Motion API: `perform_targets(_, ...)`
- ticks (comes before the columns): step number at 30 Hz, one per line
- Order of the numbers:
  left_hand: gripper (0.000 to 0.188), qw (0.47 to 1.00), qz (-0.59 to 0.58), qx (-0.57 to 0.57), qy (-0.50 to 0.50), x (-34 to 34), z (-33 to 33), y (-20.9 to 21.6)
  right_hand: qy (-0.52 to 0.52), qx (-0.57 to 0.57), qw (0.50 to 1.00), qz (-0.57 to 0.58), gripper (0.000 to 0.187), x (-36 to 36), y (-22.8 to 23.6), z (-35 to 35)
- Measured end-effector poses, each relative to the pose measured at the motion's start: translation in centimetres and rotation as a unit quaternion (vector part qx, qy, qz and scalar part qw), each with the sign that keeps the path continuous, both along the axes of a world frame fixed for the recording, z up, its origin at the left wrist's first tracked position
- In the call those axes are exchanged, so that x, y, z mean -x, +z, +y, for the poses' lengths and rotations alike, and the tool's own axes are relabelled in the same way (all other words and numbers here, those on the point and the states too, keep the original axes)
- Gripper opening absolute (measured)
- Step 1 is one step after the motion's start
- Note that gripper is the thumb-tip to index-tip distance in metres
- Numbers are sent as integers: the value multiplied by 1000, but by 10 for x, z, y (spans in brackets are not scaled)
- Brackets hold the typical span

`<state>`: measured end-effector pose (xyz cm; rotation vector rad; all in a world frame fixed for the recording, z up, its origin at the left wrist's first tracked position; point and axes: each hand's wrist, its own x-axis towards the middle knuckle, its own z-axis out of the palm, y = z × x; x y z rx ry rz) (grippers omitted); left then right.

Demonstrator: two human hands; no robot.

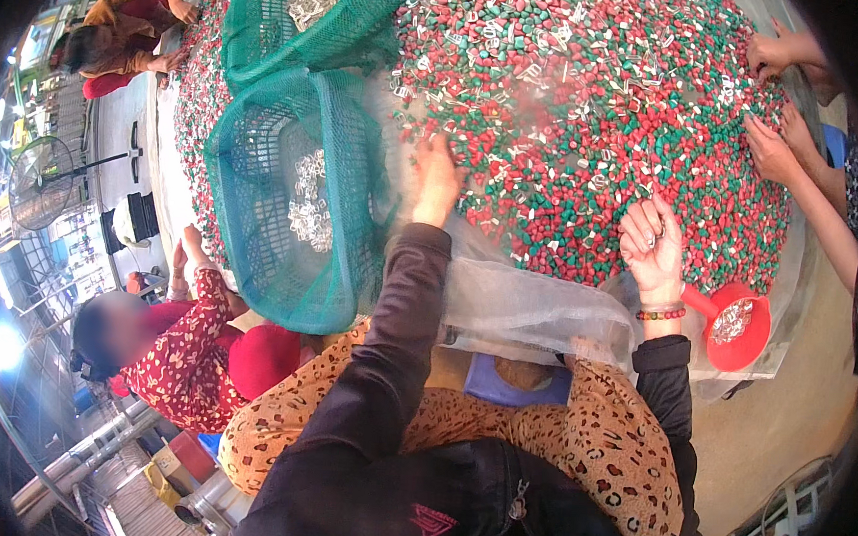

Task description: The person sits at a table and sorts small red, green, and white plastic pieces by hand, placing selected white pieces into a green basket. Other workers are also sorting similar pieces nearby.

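Note:
A broad layer of small red and green pebble-like pieces [593,160] covers the table, with small pale frame- or ring-shaped pieces mixed in. My left hand [434,182] is at the left edge of this layer, beside a blue-green basket [251,129] lined with netting. Its fingers are blurred. Pale ring-like pieces [310,202] lie inside the basket. Over the near part of the layer, my right hand [651,244] is closed with curled fingers; what it holds is too small to make out. A red scoop [753,347] containing clear pale pieces rests just right of that wrist.
A second netted green basket [252,21] with pale pieces stands behind the first. Another person's hands [775,152] work at the right edge. More people sit on the left, one in a red patterned sleeve [213,299]. White mesh [535,309] drapes over the near edge.

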<state>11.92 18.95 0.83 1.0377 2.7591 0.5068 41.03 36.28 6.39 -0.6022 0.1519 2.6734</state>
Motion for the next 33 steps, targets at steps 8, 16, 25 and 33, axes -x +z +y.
perform_targets(8,32,925,-346,-133,-82,-82,52,25,12,-7,1000,6,24,5,4,1)
perform_targets(16,23,997,-53,33,-34,26,23,27,52,-39,998,7,32,3,13,0)
perform_targets(25,26,996,9,37,-75,50,25,-11,53,-28,998,25,29,-16,9,11)
perform_targets(33,26,986,-137,-88,19,49,23,-30,53,-175,983,-22,23,-29,23,31)
